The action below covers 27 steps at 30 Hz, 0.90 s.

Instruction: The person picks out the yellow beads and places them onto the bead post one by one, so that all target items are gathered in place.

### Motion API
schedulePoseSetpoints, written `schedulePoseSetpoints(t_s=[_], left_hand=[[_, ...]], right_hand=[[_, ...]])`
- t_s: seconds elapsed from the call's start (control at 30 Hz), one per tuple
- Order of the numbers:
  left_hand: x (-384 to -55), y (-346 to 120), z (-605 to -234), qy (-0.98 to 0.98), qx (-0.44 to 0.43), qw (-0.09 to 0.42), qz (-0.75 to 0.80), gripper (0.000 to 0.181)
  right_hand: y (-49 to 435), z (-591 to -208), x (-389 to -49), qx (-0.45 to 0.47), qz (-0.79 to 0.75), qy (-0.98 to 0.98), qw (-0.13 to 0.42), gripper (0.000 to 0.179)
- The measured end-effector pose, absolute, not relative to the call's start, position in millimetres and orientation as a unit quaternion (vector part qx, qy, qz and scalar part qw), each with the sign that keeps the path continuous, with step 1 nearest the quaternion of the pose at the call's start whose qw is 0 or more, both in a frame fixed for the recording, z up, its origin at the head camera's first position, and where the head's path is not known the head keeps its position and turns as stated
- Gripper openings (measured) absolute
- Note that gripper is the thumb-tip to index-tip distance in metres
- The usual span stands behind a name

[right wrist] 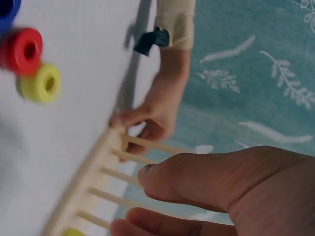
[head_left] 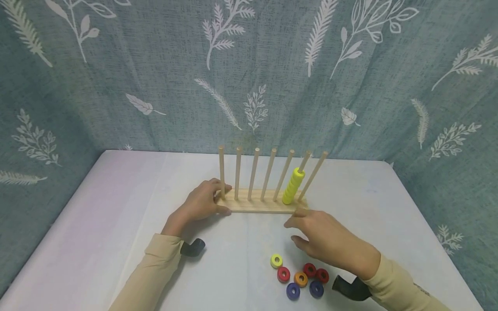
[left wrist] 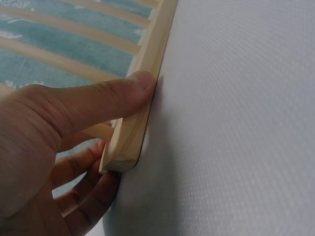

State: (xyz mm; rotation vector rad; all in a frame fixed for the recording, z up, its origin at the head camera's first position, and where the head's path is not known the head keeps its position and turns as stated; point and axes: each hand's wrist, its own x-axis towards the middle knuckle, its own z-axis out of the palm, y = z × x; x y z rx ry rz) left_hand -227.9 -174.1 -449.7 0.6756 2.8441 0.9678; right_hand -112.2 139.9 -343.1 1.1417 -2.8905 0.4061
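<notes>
A wooden peg rack (head_left: 264,207) with several upright pegs stands on the table. My left hand (head_left: 203,201) grips its left end, the thumb (left wrist: 140,88) on the front edge and the other fingers behind. Yellow rings (head_left: 292,186) are stacked on the second peg from the right; the other pegs are bare. Just in front of the rack's right end hovers my right hand (head_left: 324,237), thumb and fingers apart with nothing between them. In the right wrist view, its thumb (right wrist: 172,179) overlaps the pegs.
Loose rings lie in front of the rack, near my right wrist: a yellow ring (head_left: 276,261), an orange ring (head_left: 297,283), several red and blue ones. A teal leaf-patterned curtain (head_left: 171,86) rises behind the white table (head_left: 128,207). Dark straps hang at both sleeves.
</notes>
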Motion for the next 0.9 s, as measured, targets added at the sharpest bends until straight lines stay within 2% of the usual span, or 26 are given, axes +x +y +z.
schedulePoseSetpoints(t_s=[0.37,0.5,0.7,0.9], left_hand=[[-227,-174,-450,0.923,0.215,0.033,0.317,0.066],[-228,-174,-450,0.923,0.215,0.036,0.316,0.067],[-228,-174,-450,0.923,0.214,0.036,0.318,0.066],[-226,-174,-448,0.923,0.215,0.034,0.317,0.066]], right_hand=[[132,-386,-102,0.358,0.183,-0.913,-0.068,0.021],[126,-398,-97,0.375,0.191,-0.905,-0.064,0.022],[119,-408,-94,0.394,0.197,-0.896,-0.057,0.009],[115,-412,-94,0.391,0.206,-0.894,-0.074,0.015]])
